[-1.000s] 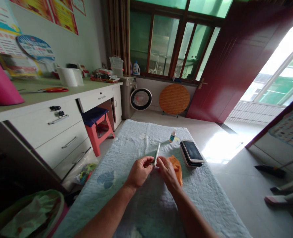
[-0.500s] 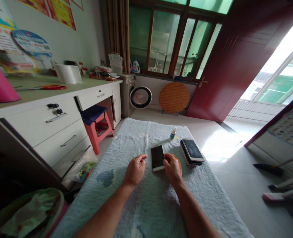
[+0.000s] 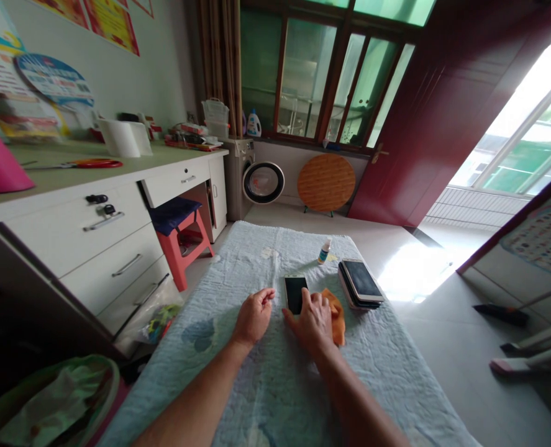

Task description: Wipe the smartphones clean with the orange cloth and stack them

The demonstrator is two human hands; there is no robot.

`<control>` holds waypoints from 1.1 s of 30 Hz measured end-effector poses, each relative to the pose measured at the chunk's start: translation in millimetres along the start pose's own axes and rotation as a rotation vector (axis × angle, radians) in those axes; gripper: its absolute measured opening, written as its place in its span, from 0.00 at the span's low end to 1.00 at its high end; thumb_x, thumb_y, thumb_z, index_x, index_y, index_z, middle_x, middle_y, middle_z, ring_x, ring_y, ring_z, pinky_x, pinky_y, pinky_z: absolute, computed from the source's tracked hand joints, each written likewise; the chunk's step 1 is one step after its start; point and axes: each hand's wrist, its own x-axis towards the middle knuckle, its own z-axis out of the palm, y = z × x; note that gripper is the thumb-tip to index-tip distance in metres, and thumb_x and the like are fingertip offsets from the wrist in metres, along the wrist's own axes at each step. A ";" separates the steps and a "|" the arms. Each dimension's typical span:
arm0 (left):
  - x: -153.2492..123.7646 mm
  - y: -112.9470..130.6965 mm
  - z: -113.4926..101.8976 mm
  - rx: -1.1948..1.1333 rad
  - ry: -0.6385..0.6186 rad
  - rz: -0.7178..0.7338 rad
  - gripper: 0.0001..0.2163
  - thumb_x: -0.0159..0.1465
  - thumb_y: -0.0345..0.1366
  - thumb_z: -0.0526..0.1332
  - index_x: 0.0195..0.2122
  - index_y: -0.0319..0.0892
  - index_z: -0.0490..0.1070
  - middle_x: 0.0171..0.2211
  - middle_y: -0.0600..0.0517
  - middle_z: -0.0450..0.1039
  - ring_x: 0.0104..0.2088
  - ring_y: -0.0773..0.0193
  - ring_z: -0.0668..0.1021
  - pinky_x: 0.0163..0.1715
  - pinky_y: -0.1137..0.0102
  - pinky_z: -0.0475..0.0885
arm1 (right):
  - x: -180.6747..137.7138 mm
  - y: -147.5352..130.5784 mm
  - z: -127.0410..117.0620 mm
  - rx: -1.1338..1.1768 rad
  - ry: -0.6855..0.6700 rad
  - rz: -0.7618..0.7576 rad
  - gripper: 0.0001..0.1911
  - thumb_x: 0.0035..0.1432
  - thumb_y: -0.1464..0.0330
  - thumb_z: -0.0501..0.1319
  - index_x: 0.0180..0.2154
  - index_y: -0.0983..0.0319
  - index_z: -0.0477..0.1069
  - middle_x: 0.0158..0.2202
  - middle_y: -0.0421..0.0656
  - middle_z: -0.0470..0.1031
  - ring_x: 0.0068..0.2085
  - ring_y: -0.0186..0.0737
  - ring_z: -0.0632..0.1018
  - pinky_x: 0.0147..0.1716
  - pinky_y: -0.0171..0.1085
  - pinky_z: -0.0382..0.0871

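A smartphone [image 3: 295, 289] with a dark screen and pale frame lies face up on the quilted bed cover. My right hand [image 3: 313, 320] rests over its lower end, thumb stretched toward the left edge and fingers spread at the right side. That end of the phone is hidden under the hand. My left hand [image 3: 254, 315] hovers or rests just left of the phone, apart from it, with curled fingers and nothing visible in them. Beside my right hand lies a crumpled orange cloth [image 3: 337, 316], partly covered by the hand.
Right of the cloth sits a stack of phones [image 3: 363, 282]. A small spray bottle [image 3: 324, 252] stands farther back on the quilted cover [image 3: 238, 385]. A white desk [image 3: 107, 242] and red stool [image 3: 182, 248] are at the left, with a waste bin [image 3: 112, 379] nearby.
My right hand has gone from pinching the phone's right edge to lying across its lower end, fingers spread. More of the orange cloth shows. My left hand has barely moved.
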 end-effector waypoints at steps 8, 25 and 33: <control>2.2 -6.3 -1.2 -0.025 -0.011 0.024 0.15 0.60 0.29 0.54 0.46 0.40 0.73 0.42 0.47 0.79 0.43 0.61 0.80 0.47 0.69 0.72 | 0.7 -7.4 -1.9 -0.015 -0.017 0.039 0.27 0.48 0.60 0.63 0.50 0.62 0.69 0.39 0.53 0.71 0.42 0.55 0.71 0.42 0.48 0.61; 0.1 -9.9 -2.2 -0.054 -0.003 -0.009 0.15 0.58 0.34 0.56 0.45 0.39 0.74 0.40 0.47 0.79 0.39 0.60 0.80 0.43 0.68 0.74 | 57.4 115.7 -67.7 -0.022 0.349 0.153 0.27 0.46 0.60 0.62 0.49 0.64 0.72 0.42 0.52 0.70 0.44 0.50 0.68 0.48 0.46 0.59; -0.9 -11.2 -1.9 -0.067 0.005 0.008 0.15 0.57 0.33 0.57 0.45 0.39 0.74 0.40 0.47 0.79 0.38 0.59 0.80 0.44 0.66 0.74 | 68.6 141.3 -55.2 -0.106 0.177 0.253 0.28 0.48 0.58 0.61 0.51 0.63 0.72 0.44 0.52 0.71 0.45 0.50 0.69 0.48 0.44 0.58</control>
